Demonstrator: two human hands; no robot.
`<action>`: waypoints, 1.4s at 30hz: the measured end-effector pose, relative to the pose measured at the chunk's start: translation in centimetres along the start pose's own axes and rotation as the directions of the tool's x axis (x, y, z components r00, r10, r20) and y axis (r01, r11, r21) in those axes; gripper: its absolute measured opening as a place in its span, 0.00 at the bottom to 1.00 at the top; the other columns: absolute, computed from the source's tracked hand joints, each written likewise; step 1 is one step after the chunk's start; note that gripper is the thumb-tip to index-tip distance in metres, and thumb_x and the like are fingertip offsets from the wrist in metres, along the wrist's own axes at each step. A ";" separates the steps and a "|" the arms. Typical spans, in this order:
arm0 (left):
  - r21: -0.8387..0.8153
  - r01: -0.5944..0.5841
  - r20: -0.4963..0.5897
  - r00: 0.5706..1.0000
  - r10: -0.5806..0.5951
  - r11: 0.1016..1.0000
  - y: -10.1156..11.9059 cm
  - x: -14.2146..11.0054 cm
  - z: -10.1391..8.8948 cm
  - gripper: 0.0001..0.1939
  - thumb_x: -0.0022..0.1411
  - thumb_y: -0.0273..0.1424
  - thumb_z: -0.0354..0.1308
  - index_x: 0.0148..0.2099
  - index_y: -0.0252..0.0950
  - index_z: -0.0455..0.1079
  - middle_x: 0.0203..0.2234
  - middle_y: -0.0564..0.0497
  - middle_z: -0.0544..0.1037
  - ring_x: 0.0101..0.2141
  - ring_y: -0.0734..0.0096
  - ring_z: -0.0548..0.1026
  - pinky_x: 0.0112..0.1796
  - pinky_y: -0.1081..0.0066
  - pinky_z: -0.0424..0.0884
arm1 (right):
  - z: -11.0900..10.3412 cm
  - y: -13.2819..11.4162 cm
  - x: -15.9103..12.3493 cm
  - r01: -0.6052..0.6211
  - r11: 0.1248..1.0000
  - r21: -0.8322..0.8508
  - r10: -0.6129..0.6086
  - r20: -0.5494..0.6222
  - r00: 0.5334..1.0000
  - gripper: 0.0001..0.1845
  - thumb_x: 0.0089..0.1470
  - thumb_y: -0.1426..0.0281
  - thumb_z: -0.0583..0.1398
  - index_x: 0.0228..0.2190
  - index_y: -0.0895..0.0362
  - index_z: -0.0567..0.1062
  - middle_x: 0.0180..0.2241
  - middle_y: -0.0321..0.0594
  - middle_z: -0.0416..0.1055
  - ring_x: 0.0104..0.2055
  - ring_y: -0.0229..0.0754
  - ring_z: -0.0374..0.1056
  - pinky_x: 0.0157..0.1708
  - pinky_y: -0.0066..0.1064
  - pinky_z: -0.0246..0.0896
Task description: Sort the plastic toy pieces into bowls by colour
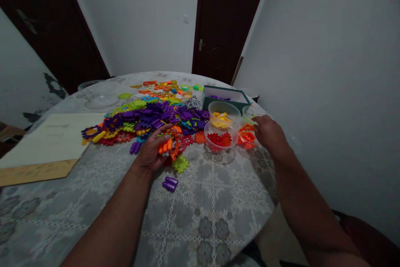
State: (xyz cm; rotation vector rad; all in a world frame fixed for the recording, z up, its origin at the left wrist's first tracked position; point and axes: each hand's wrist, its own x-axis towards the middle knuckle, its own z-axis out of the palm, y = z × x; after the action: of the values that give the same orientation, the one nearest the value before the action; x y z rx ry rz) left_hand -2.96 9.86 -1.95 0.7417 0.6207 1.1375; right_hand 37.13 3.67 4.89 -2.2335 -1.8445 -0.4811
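Observation:
My left hand (153,150) is palm up with fingers curled around several orange plastic building pieces (165,146). It hovers at the front edge of a mixed pile (146,117) of plastic pieces, mostly purple. A lime-green toothed square (180,164) and a purple piece (170,183) lie on the cloth near it. My right hand (270,133) is at the rim of a clear round tub (249,111), its fingers pinched together; a pale yellow-green patch shows at the fingertips, too unclear to name. Beside it, orange pieces (246,137) lie in another clear tub.
Clear tubs hold yellow pieces (221,120) and red pieces (219,140). Behind them is a green-edged box (226,97) with purple pieces inside. A cardboard sheet (46,138) lies on the left of the round table (200,213). A clear lid (102,100) rests farther back.

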 end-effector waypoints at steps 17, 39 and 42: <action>-0.114 -0.088 -0.008 0.996 0.087 0.990 -0.7 0.3 -0.3 0.25 0.55 0.24 0.70 0.56 0.35 0.73 0.41 0.45 0.84 0.29 0.69 0.81 0.34 0.66 0.81 | 0.0 -22.4 -11.6 0.563 0.519 0.643 -0.780 0.087 0.619 0.14 0.67 0.69 0.60 0.53 0.55 0.74 0.52 0.50 0.73 0.48 0.49 0.71 0.43 0.39 0.70; -0.082 -0.069 -0.038 0.997 0.066 0.994 -0.4 0.3 -0.3 0.24 0.53 0.23 0.73 0.52 0.34 0.74 0.38 0.48 0.84 0.24 0.75 0.79 0.25 0.74 0.77 | -3.0 -12.3 -0.3 0.382 0.661 0.645 -0.383 -0.147 0.912 0.14 0.66 0.66 0.62 0.51 0.54 0.79 0.46 0.45 0.78 0.44 0.46 0.73 0.48 0.39 0.67; -0.077 -0.068 -0.043 0.997 0.065 0.995 -0.6 0.4 -0.2 0.25 0.52 0.24 0.75 0.52 0.33 0.75 0.38 0.48 0.84 0.26 0.73 0.80 0.28 0.71 0.80 | -1.9 -10.9 2.2 0.331 0.698 0.635 -0.381 -0.062 0.923 0.16 0.65 0.64 0.62 0.51 0.54 0.80 0.45 0.45 0.79 0.41 0.45 0.74 0.46 0.38 0.68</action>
State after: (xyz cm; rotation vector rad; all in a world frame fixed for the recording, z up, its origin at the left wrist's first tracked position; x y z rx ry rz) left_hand -2.68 10.15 -2.55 0.6778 0.5856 1.2334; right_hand 26.63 7.12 6.94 -1.4564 -2.0762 0.1833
